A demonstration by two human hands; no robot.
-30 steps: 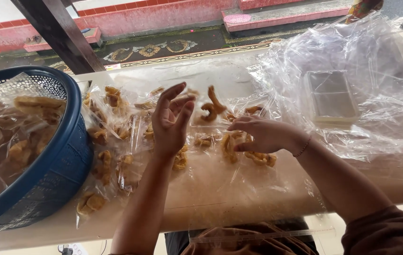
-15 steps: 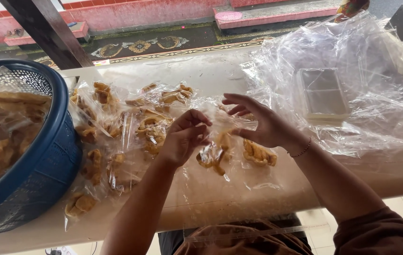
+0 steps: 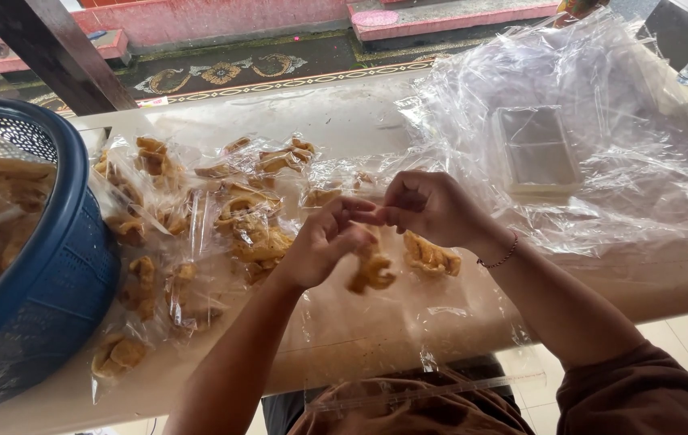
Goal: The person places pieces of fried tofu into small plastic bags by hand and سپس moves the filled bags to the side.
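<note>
Head view: fingers [image 3: 364, 216] pinch snack bag [image 3: 376, 270] hanging just below.

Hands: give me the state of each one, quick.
Left hand: fingers closed, pinching the top of a small clear plastic bag of fried snacks.
Right hand: fingers curled shut, pinching the same bag top.

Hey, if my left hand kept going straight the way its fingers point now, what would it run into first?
Your left hand points right, so it meets your right hand at once; their fingertips already seem to touch over the small clear bag of fried snacks, though depth is unclear.
</note>
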